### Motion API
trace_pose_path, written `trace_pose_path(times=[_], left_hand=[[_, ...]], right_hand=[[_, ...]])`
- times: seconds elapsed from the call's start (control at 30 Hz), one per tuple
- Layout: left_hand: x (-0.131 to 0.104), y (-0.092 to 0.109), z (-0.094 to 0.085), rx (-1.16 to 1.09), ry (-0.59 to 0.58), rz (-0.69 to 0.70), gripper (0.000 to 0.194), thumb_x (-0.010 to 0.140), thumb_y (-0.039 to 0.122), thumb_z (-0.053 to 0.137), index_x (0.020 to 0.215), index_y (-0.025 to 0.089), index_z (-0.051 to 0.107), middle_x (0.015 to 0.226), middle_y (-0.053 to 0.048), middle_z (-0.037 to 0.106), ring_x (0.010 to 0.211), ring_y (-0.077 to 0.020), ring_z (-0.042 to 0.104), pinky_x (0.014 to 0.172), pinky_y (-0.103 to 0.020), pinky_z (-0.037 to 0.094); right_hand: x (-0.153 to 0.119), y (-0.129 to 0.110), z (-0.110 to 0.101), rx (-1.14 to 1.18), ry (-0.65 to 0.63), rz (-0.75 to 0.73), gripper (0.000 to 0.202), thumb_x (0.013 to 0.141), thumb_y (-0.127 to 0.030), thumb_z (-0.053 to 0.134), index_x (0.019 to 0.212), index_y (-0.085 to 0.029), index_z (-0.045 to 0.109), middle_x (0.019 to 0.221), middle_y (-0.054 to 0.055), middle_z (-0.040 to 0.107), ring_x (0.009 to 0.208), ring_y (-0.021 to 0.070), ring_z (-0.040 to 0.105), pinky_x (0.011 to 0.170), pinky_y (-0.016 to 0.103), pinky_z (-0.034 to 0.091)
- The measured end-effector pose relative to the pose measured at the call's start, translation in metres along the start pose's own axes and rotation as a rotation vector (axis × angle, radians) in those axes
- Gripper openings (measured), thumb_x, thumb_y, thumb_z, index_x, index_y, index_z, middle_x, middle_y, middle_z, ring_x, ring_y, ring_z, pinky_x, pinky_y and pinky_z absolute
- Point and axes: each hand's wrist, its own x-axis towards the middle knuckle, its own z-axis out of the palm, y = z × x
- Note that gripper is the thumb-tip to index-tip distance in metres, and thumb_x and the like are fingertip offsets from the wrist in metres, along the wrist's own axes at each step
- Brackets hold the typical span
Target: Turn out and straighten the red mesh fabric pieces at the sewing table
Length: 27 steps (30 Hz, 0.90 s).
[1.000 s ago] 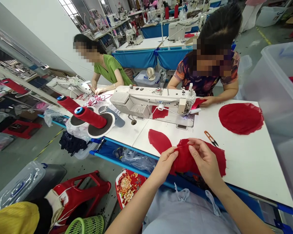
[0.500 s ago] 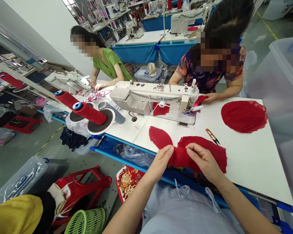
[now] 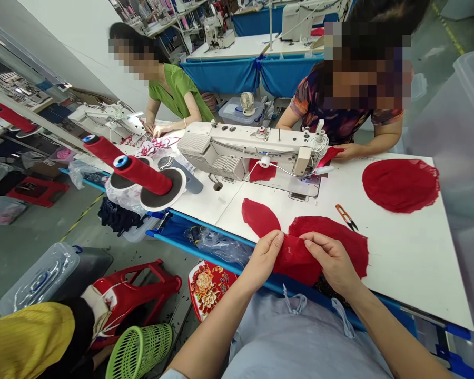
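White desk (image 3: 406,273) fills the middle of the head view, carrying a sewing machine (image 3: 237,141) with a co-worker (image 3: 343,125) behind it. Near the front edge, my left grip (image 3: 265,258) pinches 1 red cloth (image 3: 296,261) at its left side, and my right grip (image 3: 334,260) pinches its upper edge, so it hangs between and below both. Behind it lies a larger red piece (image 3: 357,250); I can't quite tell whether those 2 touch. Orange snips (image 3: 344,215) rest just beyond, and a round red cloth (image 3: 401,185) lies farther right.
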Motion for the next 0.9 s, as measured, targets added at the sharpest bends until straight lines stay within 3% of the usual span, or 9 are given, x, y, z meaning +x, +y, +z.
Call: trace_pose_path(times=[0.17,0.5,0.77,0.83,0.9], left_hand=[[0.000,0.003,0.001,0.039,0.002,0.017,0.037,0.085,0.052,0.048,0.069,0.018,0.049,0.066,0.003,0.042,0.062,-0.0112,0.035,0.059,-0.022,0.032],[-0.001,-0.004,-0.002,0.086,0.013,0.032,0.034,0.089,0.047,0.043,0.070,0.019,0.046,0.068,0.003,0.040,0.063,-0.0109,0.035,0.061,-0.023,0.031],[-0.007,0.007,-0.002,0.114,0.011,0.080,0.036,0.089,0.048,0.044,0.070,0.018,0.048,0.065,0.003,0.040,0.060,-0.0095,0.034,0.056,-0.022,0.029],[-0.007,0.006,-0.007,0.076,-0.110,-0.014,0.035,0.082,0.049,0.056,0.070,0.016,0.051,0.062,0.004,0.041,0.057,-0.0080,0.034,0.052,-0.021,0.028],[-0.008,0.002,-0.011,0.031,-0.356,-0.202,0.036,0.069,0.046,0.071,0.067,0.014,0.054,0.057,0.005,0.043,0.052,-0.0062,0.036,0.049,-0.020,0.029]], right_hand=[[0.000,-0.005,0.004,-0.013,0.019,0.027,0.028,0.077,-0.046,0.062,0.072,-0.019,0.061,0.063,0.000,0.056,0.057,0.0137,0.047,0.052,0.025,0.041],[0.001,0.009,0.001,0.032,0.023,-0.008,0.025,0.084,-0.042,0.056,0.085,-0.020,0.067,0.069,0.001,0.058,0.066,0.0164,0.051,0.062,0.027,0.043],[-0.002,-0.002,0.001,-0.003,0.033,-0.022,0.023,0.079,-0.042,0.062,0.076,-0.020,0.065,0.065,-0.001,0.056,0.058,0.0134,0.047,0.053,0.025,0.041],[-0.002,-0.004,-0.001,0.013,0.031,-0.026,0.023,0.079,-0.043,0.063,0.079,-0.020,0.066,0.066,0.000,0.058,0.059,0.0134,0.049,0.054,0.025,0.042],[0.000,-0.005,-0.003,0.028,-0.002,0.001,0.023,0.078,-0.043,0.065,0.079,-0.020,0.067,0.067,-0.001,0.060,0.059,0.0130,0.050,0.055,0.025,0.043]])
